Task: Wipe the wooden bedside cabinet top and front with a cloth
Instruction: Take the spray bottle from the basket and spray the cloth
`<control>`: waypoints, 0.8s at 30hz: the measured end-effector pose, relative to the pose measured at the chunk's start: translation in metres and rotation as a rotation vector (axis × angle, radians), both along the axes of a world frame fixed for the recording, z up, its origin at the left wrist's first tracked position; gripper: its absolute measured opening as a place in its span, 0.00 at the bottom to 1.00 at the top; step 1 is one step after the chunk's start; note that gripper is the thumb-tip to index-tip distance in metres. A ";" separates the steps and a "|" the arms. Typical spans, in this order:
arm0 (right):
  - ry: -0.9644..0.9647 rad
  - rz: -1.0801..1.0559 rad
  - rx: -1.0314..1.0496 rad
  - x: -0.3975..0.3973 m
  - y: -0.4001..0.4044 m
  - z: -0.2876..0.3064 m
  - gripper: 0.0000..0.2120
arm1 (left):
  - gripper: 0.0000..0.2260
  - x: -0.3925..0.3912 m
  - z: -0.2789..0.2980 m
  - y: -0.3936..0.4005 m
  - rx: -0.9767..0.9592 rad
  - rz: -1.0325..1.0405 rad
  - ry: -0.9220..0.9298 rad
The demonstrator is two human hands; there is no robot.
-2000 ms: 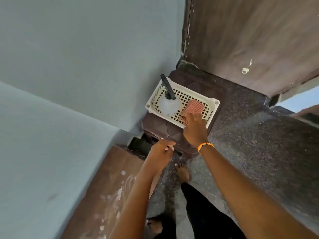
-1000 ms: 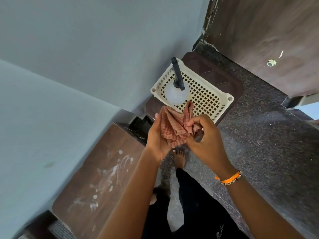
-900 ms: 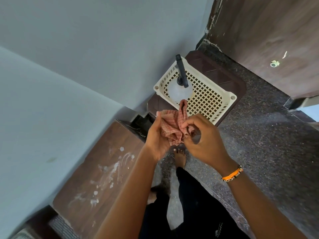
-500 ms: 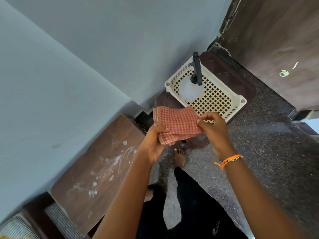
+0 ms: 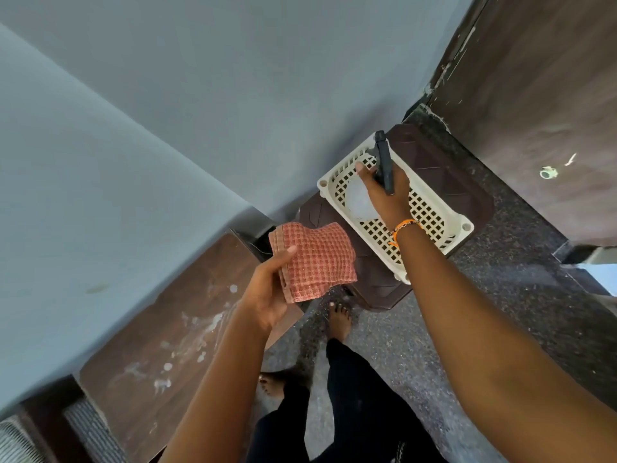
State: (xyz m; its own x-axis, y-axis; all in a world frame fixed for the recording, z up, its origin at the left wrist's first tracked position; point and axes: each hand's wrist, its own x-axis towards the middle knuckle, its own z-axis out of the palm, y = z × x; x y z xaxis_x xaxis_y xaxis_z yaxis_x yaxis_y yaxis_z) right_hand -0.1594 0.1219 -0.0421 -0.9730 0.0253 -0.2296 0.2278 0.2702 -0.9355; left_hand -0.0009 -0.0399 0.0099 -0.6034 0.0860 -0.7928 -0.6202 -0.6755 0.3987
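Presently, the largest item is the wooden cabinet point(image 5: 160, 332) at seven o'clock, set against the wall, its top marked with white smears and spots; its front cannot be seen from above. At two o'clock a dark stool point(image 5: 444, 175) carries a cream basket point(image 5: 434, 228). Inside the basket stands a spray bottle point(image 5: 359, 198) with a black trigger head. The cloth point(image 5: 317, 259), a folded checked pad, sits near centre, above the gap between cabinet and stool, well apart from the soiled top. The left hand point(image 5: 267, 295) pinches it, thumb across the upper face, fingers beneath. The right hand point(image 5: 384, 192) has its grip wrapped round the bottle's neck and trigger.

Judgement: the step in hand is lifting the bottle clear. It should rise straight, avoiding the basket rim, nozzle kept off the wall. Keeping the cloth folded flat would give a firm wiping face.
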 end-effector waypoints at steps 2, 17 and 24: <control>0.064 -0.029 -0.039 0.002 -0.002 0.010 0.17 | 0.33 -0.005 0.002 -0.003 -0.049 -0.060 -0.028; -0.088 0.632 -0.298 0.093 0.015 0.061 0.14 | 0.09 -0.039 0.035 -0.037 -0.429 -0.146 0.195; 0.180 0.751 -0.098 0.120 -0.023 0.058 0.06 | 0.10 -0.032 0.041 -0.043 -0.357 -0.113 0.240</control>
